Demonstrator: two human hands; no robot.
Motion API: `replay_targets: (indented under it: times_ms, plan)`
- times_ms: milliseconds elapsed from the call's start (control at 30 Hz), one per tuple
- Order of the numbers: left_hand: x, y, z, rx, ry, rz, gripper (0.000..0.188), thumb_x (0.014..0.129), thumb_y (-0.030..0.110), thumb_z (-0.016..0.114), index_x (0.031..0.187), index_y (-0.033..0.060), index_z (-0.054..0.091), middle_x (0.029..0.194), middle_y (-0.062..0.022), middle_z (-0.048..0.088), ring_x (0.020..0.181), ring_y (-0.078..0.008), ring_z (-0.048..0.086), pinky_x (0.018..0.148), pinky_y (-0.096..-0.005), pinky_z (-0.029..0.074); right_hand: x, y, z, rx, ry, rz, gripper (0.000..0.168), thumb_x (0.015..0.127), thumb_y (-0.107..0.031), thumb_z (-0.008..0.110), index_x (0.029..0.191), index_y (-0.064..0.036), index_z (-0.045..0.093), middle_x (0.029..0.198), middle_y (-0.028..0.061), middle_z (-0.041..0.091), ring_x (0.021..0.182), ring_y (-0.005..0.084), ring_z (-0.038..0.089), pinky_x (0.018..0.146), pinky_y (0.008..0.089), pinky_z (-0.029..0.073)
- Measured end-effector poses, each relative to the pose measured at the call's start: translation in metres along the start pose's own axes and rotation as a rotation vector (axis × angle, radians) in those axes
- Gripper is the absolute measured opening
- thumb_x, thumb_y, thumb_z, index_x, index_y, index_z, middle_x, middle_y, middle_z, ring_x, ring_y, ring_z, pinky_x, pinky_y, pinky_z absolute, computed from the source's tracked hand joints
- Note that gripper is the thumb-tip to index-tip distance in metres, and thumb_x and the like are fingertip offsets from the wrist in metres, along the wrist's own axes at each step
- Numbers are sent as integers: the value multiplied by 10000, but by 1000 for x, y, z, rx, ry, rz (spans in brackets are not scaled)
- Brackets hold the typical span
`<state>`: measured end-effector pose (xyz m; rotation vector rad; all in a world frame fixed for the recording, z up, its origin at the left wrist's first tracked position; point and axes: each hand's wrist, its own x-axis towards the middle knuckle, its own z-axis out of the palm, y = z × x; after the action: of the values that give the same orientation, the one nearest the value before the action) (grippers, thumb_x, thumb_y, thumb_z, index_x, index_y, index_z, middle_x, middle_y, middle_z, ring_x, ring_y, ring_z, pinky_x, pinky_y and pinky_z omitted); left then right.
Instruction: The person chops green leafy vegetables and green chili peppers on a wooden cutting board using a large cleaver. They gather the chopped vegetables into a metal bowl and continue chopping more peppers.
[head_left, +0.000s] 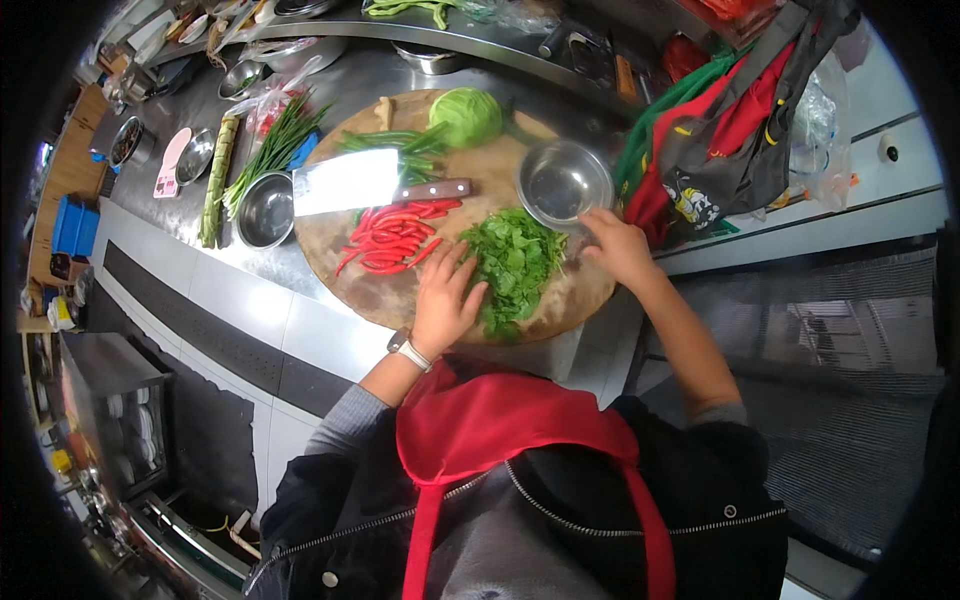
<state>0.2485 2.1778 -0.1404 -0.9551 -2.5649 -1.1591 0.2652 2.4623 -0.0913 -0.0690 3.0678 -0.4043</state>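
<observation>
My left hand (448, 294) lies palm down on the round wooden cutting board (360, 300), its fingers apart. It sits between a pile of red chilies (394, 234) and a heap of green leafy herbs (517, 262), its thumb by the leaves. My right hand (621, 244) has its fingertips at the near rim of a steel bowl (564, 184), thumb apart from it; whether it grips the rim is unclear. Behind the chilies lies a cleaver (349, 180) with a wooden handle. Green stalks (420, 150), a cabbage (465, 116) and a ginger piece (385, 112) lie farther back.
Left of the board stand another steel bowl (266, 211), green onions (281, 146), a long stalk (220, 180) and a pink scale (174, 161) with a bowl beside it. A metal shelf (450, 41) runs along the back. Bags (720, 142) hang at right.
</observation>
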Motion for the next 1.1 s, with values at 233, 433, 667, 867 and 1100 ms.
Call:
replay_targets:
  times_ms: [233, 433, 667, 867, 1100]
  plan:
    - [16, 11, 13, 100, -85, -20, 761, 655, 367, 702, 1215, -35, 380, 1269, -216, 361, 1160, -394, 342, 973, -438, 292, 2, 26, 23, 16, 403, 27, 327, 754, -62, 560, 1079, -89, 552, 1132, 92, 508, 942, 300, 544, 780, 381, 447]
    - [56, -5, 47, -1, -202, -45, 854, 639, 460, 696, 1219, -69, 359, 1249, -247, 376, 1180, -383, 339, 981, -410, 291, -31, 26, 77, 526, 361, -28, 248, 776, -24, 501, 1019, -17, 552, 1066, 130, 538, 975, 288, 527, 825, 348, 426]
    - [74, -11, 57, -243, -318, -194, 685, 595, 172, 736, 1170, -28, 422, 1130, -218, 480, 1095, -315, 442, 935, -351, 349, 11, -13, 108, 972, 218, 129, 326, 896, -192, 438, 1151, 7, 472, 1157, 146, 511, 1068, 264, 479, 900, 323, 356]
    - [64, -5, 48, -593, -322, -323, 635, 621, -25, 600, 1210, 48, 374, 1094, -108, 493, 1037, -189, 468, 897, -282, 371, 18, -46, 104, 1744, 111, 251, 297, 919, -157, 393, 1141, 9, 497, 1168, 66, 507, 1097, 146, 434, 957, 259, 286]
    - [58, 3, 28, -669, -152, -192, 670, 577, -43, 539, 1215, 47, 353, 1107, -110, 425, 1076, -217, 411, 938, -281, 301, 9, -87, 76, 1201, 309, -170, 279, 815, 12, 408, 1075, 28, 509, 1118, 127, 509, 1082, 218, 465, 934, 301, 342]
